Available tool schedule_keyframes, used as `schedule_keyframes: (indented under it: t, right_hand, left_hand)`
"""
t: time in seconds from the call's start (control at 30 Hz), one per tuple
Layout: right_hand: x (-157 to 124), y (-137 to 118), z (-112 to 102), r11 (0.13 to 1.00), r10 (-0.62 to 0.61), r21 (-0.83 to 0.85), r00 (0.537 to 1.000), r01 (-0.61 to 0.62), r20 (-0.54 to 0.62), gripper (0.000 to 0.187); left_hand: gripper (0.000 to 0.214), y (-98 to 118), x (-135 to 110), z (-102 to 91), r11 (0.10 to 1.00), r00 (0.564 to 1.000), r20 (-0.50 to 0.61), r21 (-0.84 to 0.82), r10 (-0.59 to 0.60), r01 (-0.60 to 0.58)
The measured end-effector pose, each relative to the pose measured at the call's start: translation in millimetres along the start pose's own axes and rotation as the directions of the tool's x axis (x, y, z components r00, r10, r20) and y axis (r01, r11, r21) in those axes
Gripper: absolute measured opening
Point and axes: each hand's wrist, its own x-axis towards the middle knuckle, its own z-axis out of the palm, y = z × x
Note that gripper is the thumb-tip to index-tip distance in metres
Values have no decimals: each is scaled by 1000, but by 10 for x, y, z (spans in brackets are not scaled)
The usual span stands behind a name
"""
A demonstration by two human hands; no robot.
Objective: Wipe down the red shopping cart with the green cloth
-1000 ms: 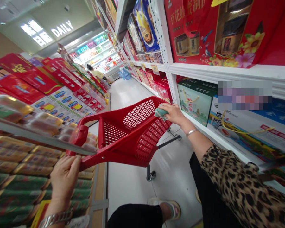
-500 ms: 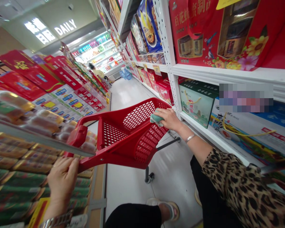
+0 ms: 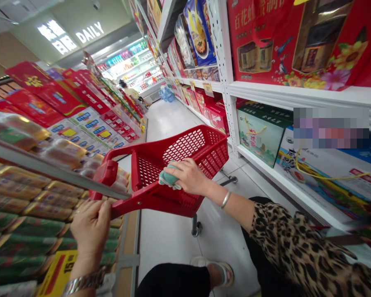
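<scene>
Behind the right hand point(image 3: 188, 175), a silver bangle point(image 3: 225, 199); farther up, a leopard-print sleeve point(image 3: 281, 231), black on tan! Behind the left hand point(image 3: 91, 226), a silver link band point(image 3: 85, 282). And below both, black trousers point(image 3: 176, 281) and a pale shoe point(image 3: 200, 262).

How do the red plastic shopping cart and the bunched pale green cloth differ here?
Size: the red plastic shopping cart is far larger than the bunched pale green cloth.
Form: the cart is a moulded basket with perforated walls; the cloth is a soft, crumpled wad.
Contact: the person's left grip holds the cart at its handle end; the right grip holds the cloth at the cart's near rim.
Shared: both are held.
</scene>
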Motion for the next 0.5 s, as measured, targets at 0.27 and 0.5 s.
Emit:
schedule_keyframes:
  t: [0.27, 0.5]
  right_hand:
    - [114, -369, 150, 992, -125, 23, 989, 127, -74, 41]
    - [48, -95, 54, 994, -104, 40, 995, 104, -3, 41]
  left_hand:
    - [40, 59, -31, 22, 999, 999, 0, 28, 44, -44]
    - [38, 80, -1, 11, 997, 997, 0, 4, 80, -80]
